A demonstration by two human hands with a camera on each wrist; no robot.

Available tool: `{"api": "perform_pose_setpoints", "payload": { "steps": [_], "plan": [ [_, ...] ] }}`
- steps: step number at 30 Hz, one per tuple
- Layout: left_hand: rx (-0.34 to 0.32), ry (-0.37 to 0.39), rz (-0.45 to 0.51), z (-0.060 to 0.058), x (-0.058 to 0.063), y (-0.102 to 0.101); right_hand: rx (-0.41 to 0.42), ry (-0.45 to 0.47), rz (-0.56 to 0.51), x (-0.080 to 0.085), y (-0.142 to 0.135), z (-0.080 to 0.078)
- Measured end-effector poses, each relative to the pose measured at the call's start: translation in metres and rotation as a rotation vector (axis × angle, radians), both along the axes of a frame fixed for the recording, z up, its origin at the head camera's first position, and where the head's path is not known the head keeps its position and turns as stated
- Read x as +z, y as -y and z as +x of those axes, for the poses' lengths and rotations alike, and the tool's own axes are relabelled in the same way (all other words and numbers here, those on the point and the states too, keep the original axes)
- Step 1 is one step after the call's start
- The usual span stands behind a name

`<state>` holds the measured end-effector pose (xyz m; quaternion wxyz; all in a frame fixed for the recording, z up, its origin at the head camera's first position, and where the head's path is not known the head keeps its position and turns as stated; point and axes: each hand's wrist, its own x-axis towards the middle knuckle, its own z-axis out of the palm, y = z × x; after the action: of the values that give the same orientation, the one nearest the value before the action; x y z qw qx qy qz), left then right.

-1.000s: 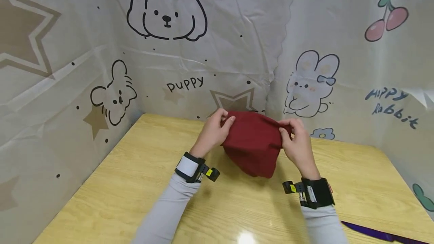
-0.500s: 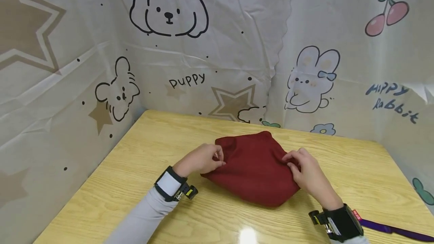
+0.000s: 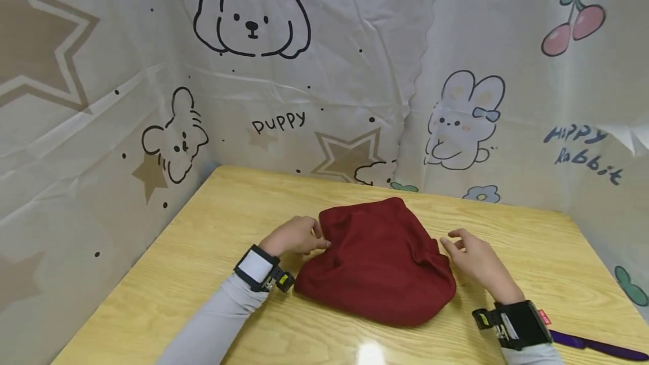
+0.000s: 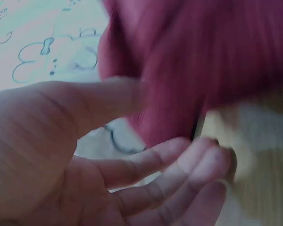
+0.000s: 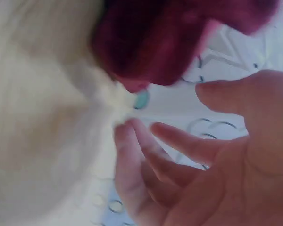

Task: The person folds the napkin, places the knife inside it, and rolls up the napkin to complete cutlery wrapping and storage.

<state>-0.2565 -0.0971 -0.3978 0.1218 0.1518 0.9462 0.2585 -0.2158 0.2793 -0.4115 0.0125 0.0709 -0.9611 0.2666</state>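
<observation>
**Red cloth [image 3: 380,266] lies in folds on wood-grain table [image 3: 243,199]**

Seen from the head camera, the red cloth rests in a loose, wrinkled heap near the middle of the table, between a person's two hands. The left hand [image 3: 295,235] reaches to its left edge, fingers relaxed, thumb tip at the fabric. The right hand [image 3: 476,258] sits just beside the opposite edge, fingers slightly bent, holding nothing. A purple knife [image 3: 603,346] lies at lower right, near the right wrist strap [image 3: 529,324]. Behind, a sheet [image 3: 345,83] printed with cartoon animals and stars covers the walls.

In the left wrist view, thumb and fingers stand well apart, without a grip; the blurred red cloth shows behind them, and whether the thumb touches it cannot be told.

In the right wrist view, the fingers are extended and the thumb held away from them, with the red cloth just beyond its tip.
</observation>
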Motion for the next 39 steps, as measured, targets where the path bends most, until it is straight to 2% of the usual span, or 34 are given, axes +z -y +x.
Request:
{"api": "perform_pose_setpoints", "payload": {
  "steps": [2, 4, 8, 11, 14, 17, 22, 27, 29, 31, 36, 39],
  "plan": [
    [-0.026, 0.005, 0.021, -0.001, -0.007, -0.006, 0.017, 0.076, -0.013, -0.007, 0.003, -0.003],
    [-0.029, -0.040, 0.031, -0.002, -0.014, -0.015, 0.041, 0.093, -0.039, -0.014, 0.009, -0.007],
    [0.023, -0.174, 0.033, -0.001, -0.026, -0.030, 0.051, 0.047, -0.078, -0.022, 0.019, -0.010],
    [0.055, -0.218, 0.062, 0.000, -0.028, -0.037, 0.044, 0.012, -0.093, -0.023, 0.022, -0.010],
    [0.070, -0.267, 0.101, -0.001, -0.023, -0.037, 0.026, -0.060, -0.098, -0.019, 0.019, -0.010],
    [0.103, -0.322, 0.181, -0.003, -0.013, -0.030, -0.018, -0.135, -0.120, -0.009, 0.015, -0.008],
    [0.154, -0.402, 0.338, -0.011, 0.003, -0.013, -0.106, -0.183, -0.166, 0.010, 0.007, -0.005],
    [0.172, -0.454, 0.386, -0.019, 0.011, 0.003, -0.174, -0.241, -0.153, 0.018, -0.002, -0.004],
    [0.155, -0.443, 0.371, -0.022, 0.011, 0.009, -0.171, -0.252, -0.132, 0.016, -0.004, -0.004],
    [0.125, -0.394, 0.307, -0.024, 0.009, 0.012, -0.136, -0.230, -0.097, 0.012, -0.006, -0.005],
    [0.036, -0.166, 0.065, -0.026, -0.003, 0.019, 0.000, -0.033, 0.014, 0.000, -0.012, -0.010],
    [0.041, -0.111, -0.014, -0.025, -0.008, 0.021, 0.013, 0.047, 0.025, -0.005, -0.019, -0.012]
  ]
}}
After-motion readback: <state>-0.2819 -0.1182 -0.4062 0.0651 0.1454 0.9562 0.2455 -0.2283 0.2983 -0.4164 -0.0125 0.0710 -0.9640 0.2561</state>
